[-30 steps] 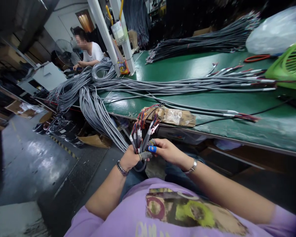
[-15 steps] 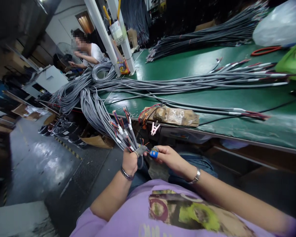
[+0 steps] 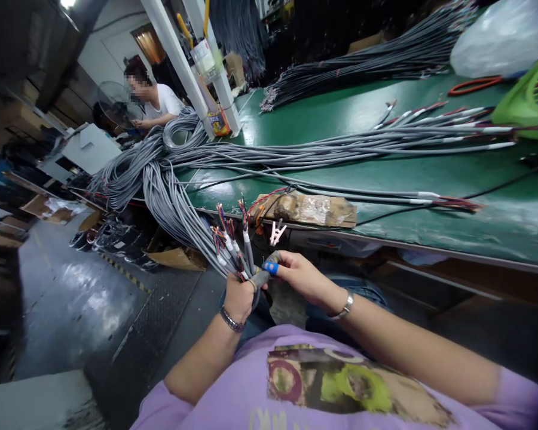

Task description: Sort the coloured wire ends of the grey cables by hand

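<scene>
My left hand [image 3: 241, 297] is wrapped round a bunch of grey cables [image 3: 197, 236]. Their stripped ends, with white bands and thin coloured wires [image 3: 228, 230], stick up above the fist. Grey wrapping covers its thumb. My right hand [image 3: 296, 273] is closed in a pinch right at the left thumb's tip, with blue tape on its thumb and grey wrapping on a finger. Whatever lies between those fingertips is hidden. Just beyond the hands, a pale pink clip [image 3: 277, 233] hangs at the table edge.
Long grey cables [image 3: 296, 154] lie along the green table [image 3: 488, 230]. A taped wooden block [image 3: 327, 210] sits at its front edge. Farther back are a dark cable bundle [image 3: 363, 65], a plastic bag [image 3: 502, 39] and a green basket [image 3: 531, 98]. A person [image 3: 161, 101] sits at the far left.
My right hand has moved slightly left and up, closer to the left thumb. The wires that showed between the hands are now covered. The held cable ends have shifted right. The seated person's raised arm is lower.
</scene>
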Demonstrator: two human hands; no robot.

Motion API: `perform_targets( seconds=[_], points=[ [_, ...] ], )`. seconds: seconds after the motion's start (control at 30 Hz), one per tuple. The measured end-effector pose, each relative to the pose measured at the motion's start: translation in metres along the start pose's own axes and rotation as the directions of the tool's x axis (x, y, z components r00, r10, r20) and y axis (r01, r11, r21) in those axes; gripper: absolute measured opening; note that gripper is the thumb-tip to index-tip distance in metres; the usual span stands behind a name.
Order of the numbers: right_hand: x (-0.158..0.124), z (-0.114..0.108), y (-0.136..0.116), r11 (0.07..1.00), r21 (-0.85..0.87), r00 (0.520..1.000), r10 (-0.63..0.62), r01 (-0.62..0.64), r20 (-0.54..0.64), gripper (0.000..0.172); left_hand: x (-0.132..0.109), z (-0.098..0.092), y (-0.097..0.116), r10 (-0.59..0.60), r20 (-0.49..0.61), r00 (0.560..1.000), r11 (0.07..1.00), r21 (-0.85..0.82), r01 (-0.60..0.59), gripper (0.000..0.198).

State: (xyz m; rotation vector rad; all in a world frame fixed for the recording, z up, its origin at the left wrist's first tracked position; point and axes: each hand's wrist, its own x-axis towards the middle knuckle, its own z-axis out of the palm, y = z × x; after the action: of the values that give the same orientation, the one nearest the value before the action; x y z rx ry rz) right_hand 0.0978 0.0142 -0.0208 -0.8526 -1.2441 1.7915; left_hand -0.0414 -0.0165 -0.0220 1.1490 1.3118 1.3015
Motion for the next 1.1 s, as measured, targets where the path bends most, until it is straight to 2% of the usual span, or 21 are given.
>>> perform_targets(
  seconds=[0.2, 0.37, 0.43, 0.53, 0.6, 0.67, 0.73, 0.83, 0.97, 1.1],
  points=[
    [-0.003, -0.001, 0.009, 0.991, 0.133, 1.0, 0.021, -0.018, -0.021, 0.035, 0.0, 0.0, 0.001, 0.038, 0.001, 0.999, 0.999, 0.002, -0.038, 0.026],
    [0.002, 0.004, 0.007, 0.993, 0.116, 0.999, 0.033, -0.032, -0.012, 0.037, -0.003, 0.001, 0.004, -0.087, 0.141, 0.986, 0.996, 0.048, 0.081, 0.021],
    [0.006, 0.002, 0.009, 0.992, 0.127, 0.992, 0.04, -0.025, -0.116, 0.038, -0.005, 0.0, 0.004, -0.11, 0.165, 0.98, 0.993, 0.056, 0.102, 0.022],
    [0.011, -0.008, 0.014, 0.983, 0.182, 0.941, 0.024, 0.04, -0.336, 0.039, -0.006, -0.004, 0.002, -0.107, 0.112, 0.988, 0.994, 0.023, 0.105, 0.024],
    [0.01, -0.014, 0.015, 0.97, 0.242, 0.954, 0.046, 0.029, -0.297, 0.038, -0.005, -0.007, 0.001, -0.106, 0.06, 0.993, 0.994, -0.017, 0.107, 0.024],
    [0.005, -0.016, 0.015, 0.96, 0.277, 0.977, 0.101, -0.045, -0.19, 0.039, -0.003, -0.008, 0.001, -0.105, 0.019, 0.994, 0.993, -0.056, 0.106, 0.024],
    [0.0, -0.013, 0.012, 0.962, 0.252, 0.986, 0.135, -0.106, -0.098, 0.041, 0.0, -0.007, 0.001, -0.097, 0.008, 0.995, 0.993, -0.069, 0.097, 0.024],
    [-0.003, -0.004, 0.005, 0.982, 0.156, 0.993, 0.114, -0.11, -0.014, 0.038, 0.001, -0.006, -0.002, -0.061, 0.046, 0.997, 0.996, -0.059, 0.064, 0.022],
    [0.001, 0.003, 0.0, 0.993, 0.085, 0.997, 0.082, -0.083, 0.009, 0.036, -0.001, -0.006, -0.006, -0.048, 0.067, 0.997, 0.998, -0.042, 0.051, 0.02],
    [0.003, 0.003, 0.01, 0.984, 0.157, 0.996, 0.089, -0.083, -0.026, 0.035, 0.0, -0.007, -0.005, -0.056, 0.041, 0.998, 0.998, -0.02, 0.057, 0.021]
  ],
)
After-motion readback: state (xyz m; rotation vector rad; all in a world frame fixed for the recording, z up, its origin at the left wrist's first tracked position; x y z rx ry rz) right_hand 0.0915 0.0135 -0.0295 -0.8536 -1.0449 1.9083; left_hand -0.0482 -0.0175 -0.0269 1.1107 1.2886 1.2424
